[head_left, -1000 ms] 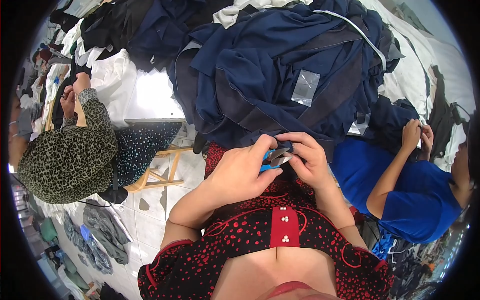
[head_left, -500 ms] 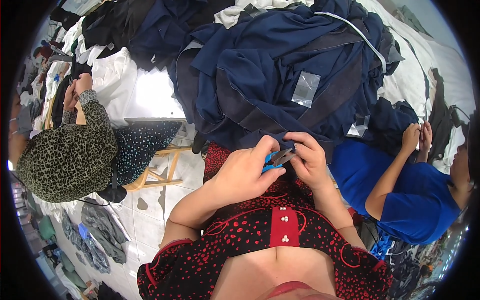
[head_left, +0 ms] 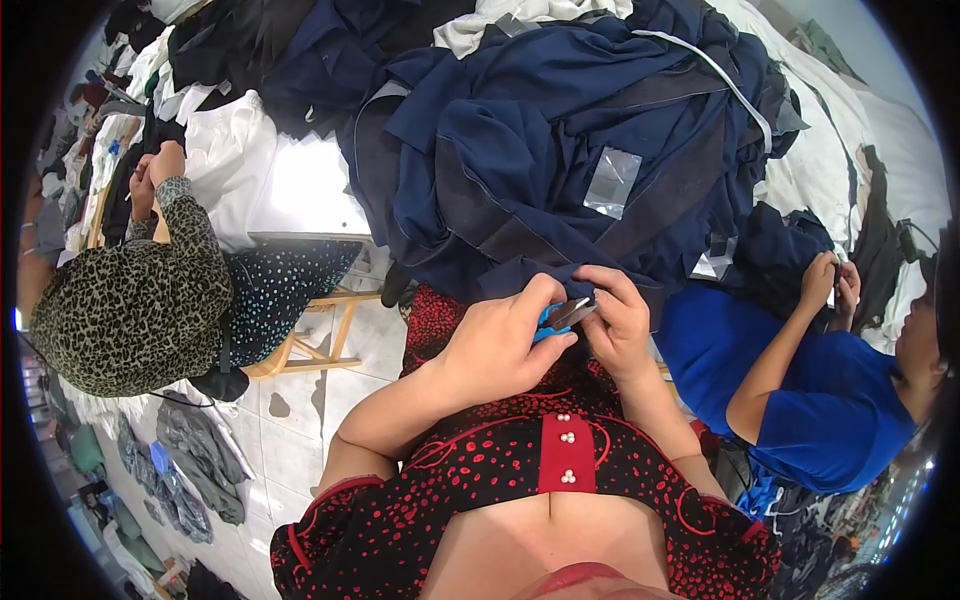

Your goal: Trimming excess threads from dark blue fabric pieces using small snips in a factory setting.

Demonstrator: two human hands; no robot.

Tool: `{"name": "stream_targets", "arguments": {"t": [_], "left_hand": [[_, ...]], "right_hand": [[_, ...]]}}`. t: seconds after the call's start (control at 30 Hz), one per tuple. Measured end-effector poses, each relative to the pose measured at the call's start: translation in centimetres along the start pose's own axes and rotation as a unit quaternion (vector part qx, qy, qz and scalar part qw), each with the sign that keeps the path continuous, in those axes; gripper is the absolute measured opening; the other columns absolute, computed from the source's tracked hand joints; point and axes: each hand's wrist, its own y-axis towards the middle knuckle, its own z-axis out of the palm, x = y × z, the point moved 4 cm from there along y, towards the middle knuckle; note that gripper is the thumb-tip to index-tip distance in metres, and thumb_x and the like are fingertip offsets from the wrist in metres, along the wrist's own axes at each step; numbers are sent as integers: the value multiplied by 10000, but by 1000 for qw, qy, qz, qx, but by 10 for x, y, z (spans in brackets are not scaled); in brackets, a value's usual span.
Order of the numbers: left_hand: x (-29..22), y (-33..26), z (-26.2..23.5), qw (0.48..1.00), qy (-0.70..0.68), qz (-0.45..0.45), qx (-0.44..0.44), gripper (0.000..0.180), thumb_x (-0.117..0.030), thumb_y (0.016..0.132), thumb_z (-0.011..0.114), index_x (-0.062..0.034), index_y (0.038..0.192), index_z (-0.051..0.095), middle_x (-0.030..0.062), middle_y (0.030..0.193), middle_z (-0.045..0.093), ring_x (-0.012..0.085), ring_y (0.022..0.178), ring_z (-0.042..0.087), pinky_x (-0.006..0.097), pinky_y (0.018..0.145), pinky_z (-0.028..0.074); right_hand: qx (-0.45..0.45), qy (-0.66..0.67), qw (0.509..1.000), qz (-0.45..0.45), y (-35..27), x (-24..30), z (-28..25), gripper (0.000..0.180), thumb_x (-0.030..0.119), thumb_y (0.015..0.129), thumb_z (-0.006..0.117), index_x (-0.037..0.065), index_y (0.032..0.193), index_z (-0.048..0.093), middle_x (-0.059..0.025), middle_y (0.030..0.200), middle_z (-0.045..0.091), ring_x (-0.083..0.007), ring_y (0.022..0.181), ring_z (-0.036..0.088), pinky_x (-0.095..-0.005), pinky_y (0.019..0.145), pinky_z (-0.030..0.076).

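Just in front of my chest, my left hand (head_left: 497, 345) is clamped around a pair of blue-handled snips (head_left: 562, 314), its metal blades pointing right. My right hand (head_left: 617, 322) sits just beside the blades, fingers pinched shut on the edge of the navy garment (head_left: 520, 150) heaped beyond both hands. Left of my left hand sits a person in a leopard-print top (head_left: 130, 300); right of my right hand, a person in a blue shirt (head_left: 820, 400).
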Motion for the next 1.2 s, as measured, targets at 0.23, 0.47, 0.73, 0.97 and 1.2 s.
{"name": "stream_targets", "arguments": {"t": [0.23, 0.47, 0.73, 0.97, 1.2], "left_hand": [[5, 2, -2, 990, -119, -48, 55, 266, -141, 838, 642, -15, 989, 463, 88, 758, 565, 168, 652, 575, 292, 596, 437], [7, 3, 1, 989, -136, -38, 43, 205, -125, 872, 607, -6, 961, 466, 70, 757, 558, 121, 674, 556, 267, 608, 432], [11, 4, 5, 986, -147, -52, 51, 204, -128, 878, 602, -2, 973, 473, 67, 784, 568, 104, 711, 568, 261, 636, 443], [16, 5, 9, 964, -260, -40, 47, 206, -129, 863, 593, -12, 945, 444, 98, 713, 554, 177, 632, 556, 310, 595, 424], [17, 5, 9, 956, -280, -68, 63, 204, -128, 873, 596, -2, 965, 464, 73, 782, 578, 117, 736, 569, 262, 669, 448]], "right_hand": [[-8, 8, 1000, -23, 1, 3, 0, 164, -16, 661, 661, -4, 812, 598, -144, 1013, 627, -291, 831, 615, -337, 701, 485], [-11, -13, 1000, -25, 1, 3, -1, 160, -16, 664, 665, -2, 810, 603, -143, 1010, 628, -294, 823, 615, -336, 694, 487], [-17, -23, 999, -20, 0, 3, -1, 167, -20, 661, 663, -2, 818, 607, -142, 1010, 628, -293, 819, 613, -339, 692, 489], [-21, -34, 999, -25, 0, 4, -1, 171, -18, 654, 672, 2, 809, 604, -140, 1008, 628, -296, 812, 609, -342, 691, 486], [-18, -35, 999, -19, 0, 2, -2, 146, -25, 658, 660, -7, 780, 581, -153, 1019, 623, -304, 825, 606, -343, 702, 485]]}}
